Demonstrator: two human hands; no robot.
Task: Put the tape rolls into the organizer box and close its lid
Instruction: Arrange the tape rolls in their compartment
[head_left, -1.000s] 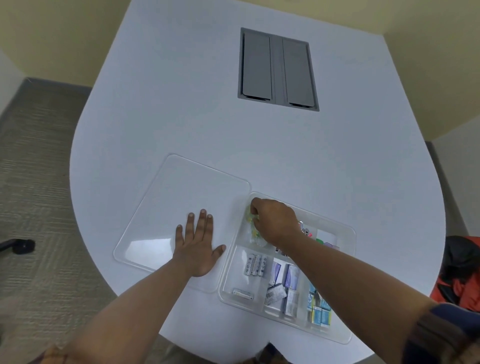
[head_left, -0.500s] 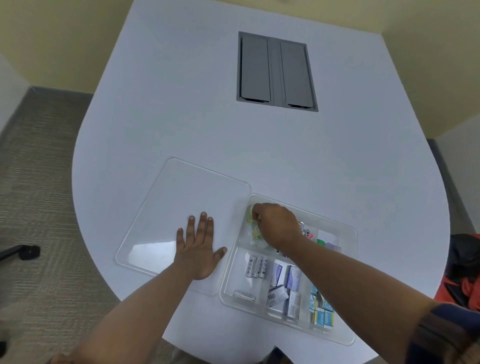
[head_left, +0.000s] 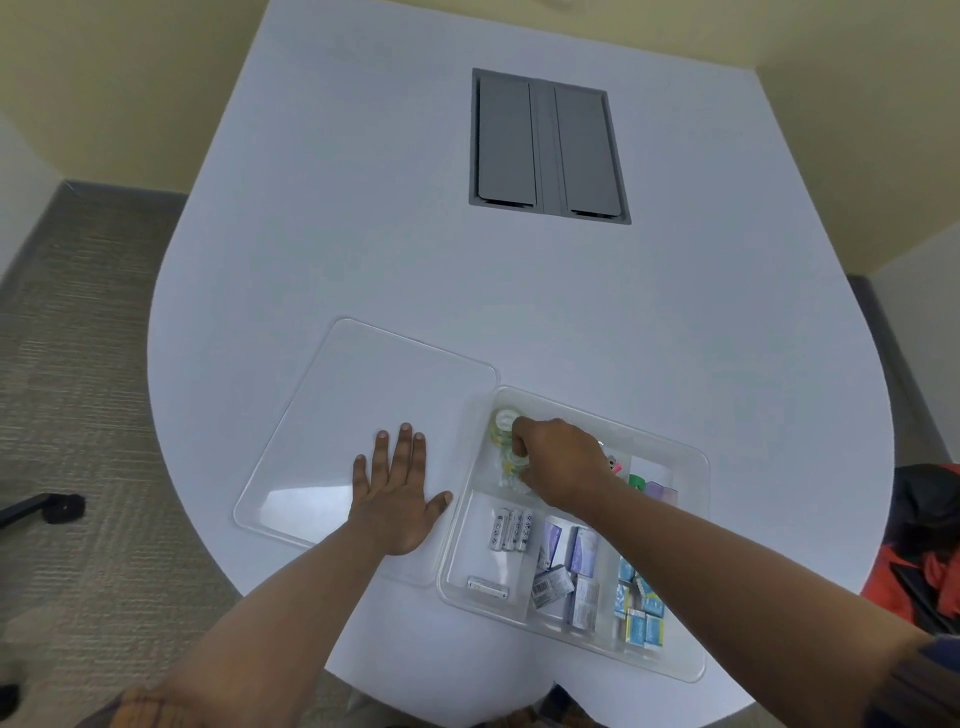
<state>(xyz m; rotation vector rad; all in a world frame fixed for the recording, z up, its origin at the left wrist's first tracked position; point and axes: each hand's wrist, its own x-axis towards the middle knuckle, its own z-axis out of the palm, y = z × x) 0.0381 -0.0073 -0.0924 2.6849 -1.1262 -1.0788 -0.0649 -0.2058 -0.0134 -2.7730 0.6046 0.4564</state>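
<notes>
Right hand (head_left: 558, 460) hides part of tape rolls (head_left: 506, 441); grip unclear. Small boxes' (head_left: 576, 577) labels unreadable.

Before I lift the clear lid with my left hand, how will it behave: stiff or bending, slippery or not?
The clear lid looks thin and wide, so it may flex a little when lifted by one edge. Its glossy surface shows glare, so it is probably slippery under the flat left hand.

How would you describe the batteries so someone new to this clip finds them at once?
Start at the clear organizer box near the table's front edge, right of the flat lid. Look in its near-left compartment, just below the right hand. The batteries are three small white cylinders lying side by side, unlike the purple and blue packets to their right.
</notes>
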